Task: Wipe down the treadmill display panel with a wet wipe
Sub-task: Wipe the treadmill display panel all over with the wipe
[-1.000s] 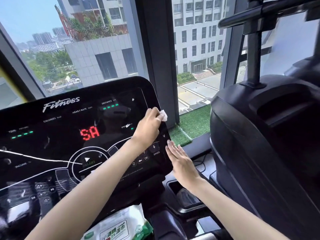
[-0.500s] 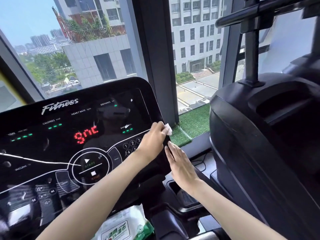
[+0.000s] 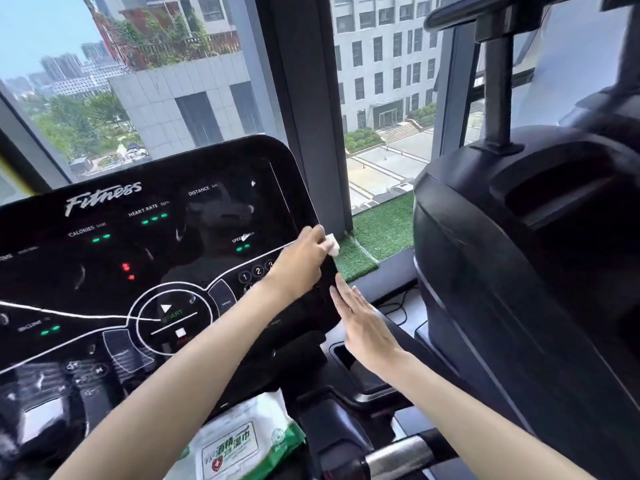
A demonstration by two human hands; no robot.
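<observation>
The treadmill display panel (image 3: 145, 237) is glossy black with a white "Fitness" logo, green indicator lights and a keypad. My left hand (image 3: 299, 263) is closed around a small white wet wipe (image 3: 332, 244) and presses it on the panel's right edge, just right of the SPEED label. My right hand (image 3: 363, 323) lies flat with its fingers together against the lower right edge of the panel and holds nothing. My left hand hides part of the number keys.
A green and white pack of wet wipes (image 3: 239, 445) lies below the panel. A large black machine (image 3: 519, 271) stands close on the right. Behind are a window pillar (image 3: 311, 109) and a strip of green turf (image 3: 381, 226) on the sill.
My left hand has slid the wipe down the panel's right edge, from above the SPEED label to just below it. The red readout has changed. My right hand has stayed put.
</observation>
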